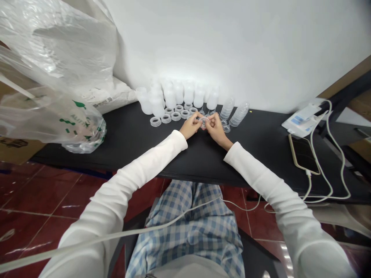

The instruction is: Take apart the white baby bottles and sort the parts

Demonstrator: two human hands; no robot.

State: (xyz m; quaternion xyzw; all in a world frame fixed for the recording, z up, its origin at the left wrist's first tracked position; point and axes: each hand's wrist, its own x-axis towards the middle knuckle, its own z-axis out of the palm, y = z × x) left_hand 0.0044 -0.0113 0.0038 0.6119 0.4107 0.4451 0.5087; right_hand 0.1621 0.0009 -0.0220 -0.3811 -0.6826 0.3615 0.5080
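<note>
White wall (232,46) behind, black table (139,148) below, and what catches us straight away is the row of milky bottles (171,95), lined up on the table; let's call every place from those. On the near side of the bottles, towards their right end, our two hands meet. Left hand (190,125): thumb and fingers bent close together, pinched on one edge of a small clear round piece (204,122). Right hand (216,127): nearly closed too, fingertips on the opposite edge. So the piece sits between both sets of fingertips, nearer to us than the bottles; its finer shape is partly covered, and we can't tell more. Just in front of the bottles, translucent rings (155,124) lie flat in loose rows. Right of the bottles, two stacks of clear caps (240,116) stand side by side, small clear parts (227,129) at their foot. Well out to the right of the bottles, there's a phone (303,153) plugged into a white cable (309,184); off to their left, a plastic bag (81,127) with green print bulges over the table.
</note>
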